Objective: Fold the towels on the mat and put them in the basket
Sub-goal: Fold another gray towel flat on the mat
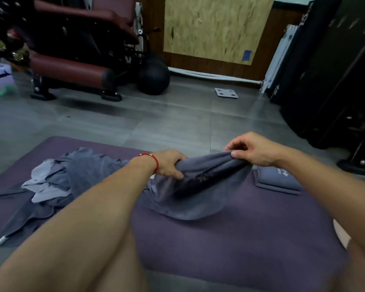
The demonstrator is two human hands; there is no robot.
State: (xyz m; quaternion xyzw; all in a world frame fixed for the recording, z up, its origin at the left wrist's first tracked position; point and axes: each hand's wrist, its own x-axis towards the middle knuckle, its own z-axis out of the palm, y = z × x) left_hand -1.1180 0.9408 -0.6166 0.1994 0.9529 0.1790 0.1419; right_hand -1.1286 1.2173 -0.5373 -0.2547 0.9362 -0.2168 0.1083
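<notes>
A grey-blue towel [190, 192] hangs bunched between my two hands above the purple mat [230, 245], its lower edge resting on the mat. My left hand [170, 164], with a red bracelet at the wrist, grips the towel's left end. My right hand [253, 149] pinches the right end a little higher. A loose heap of grey towels [57, 175] lies on the mat to the left. One folded towel [277, 180] sits flat on the mat at the right, under my right forearm. No basket shows.
Grey tiled floor stretches beyond the mat. A dark red padded bench [70, 70] and a black ball [154, 77] stand at the back left. A white scale [226, 93] lies on the floor. Black gym equipment [329, 81] fills the right side.
</notes>
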